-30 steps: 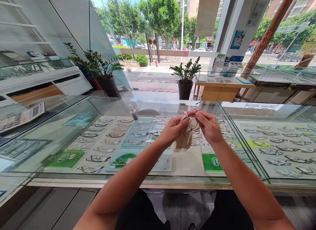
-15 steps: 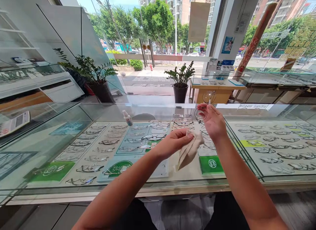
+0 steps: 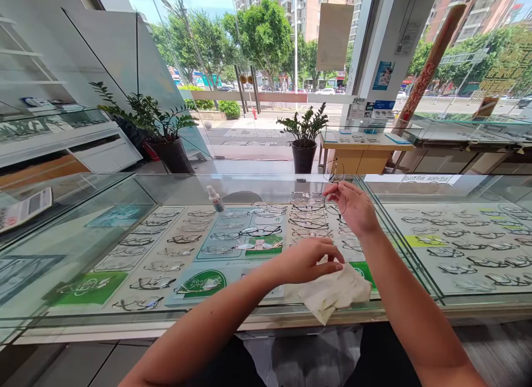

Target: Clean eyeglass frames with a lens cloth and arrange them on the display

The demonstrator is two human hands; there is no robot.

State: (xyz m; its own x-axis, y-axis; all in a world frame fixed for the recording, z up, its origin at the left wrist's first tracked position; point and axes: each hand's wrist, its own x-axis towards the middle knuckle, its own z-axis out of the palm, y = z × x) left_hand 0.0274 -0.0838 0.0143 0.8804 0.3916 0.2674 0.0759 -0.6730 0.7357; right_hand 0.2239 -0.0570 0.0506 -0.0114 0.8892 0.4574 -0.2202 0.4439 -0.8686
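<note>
Currently | right hand (image 3: pixel 358 209) is pinching eyeglasses (image 3: pixel 333 205) | cloth (image 3: pixel 338 291) is lying on counter (image 3: pixel 187 186) | left hand (image 3: pixel 315 259), fingers loosely parted, is overhanging it, contact unclear

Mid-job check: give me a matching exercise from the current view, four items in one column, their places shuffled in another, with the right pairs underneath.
Things
A. Spray bottle
B. Cloth
C. Round glasses
D. Calculator

Places
1. Held up in the right hand
2. At the left edge of the picture
3. Standing toward the far side of the glass counter
4. Spread out at the near side of the counter, by the left hand

Right pairs
A-3
B-4
C-1
D-2
</note>
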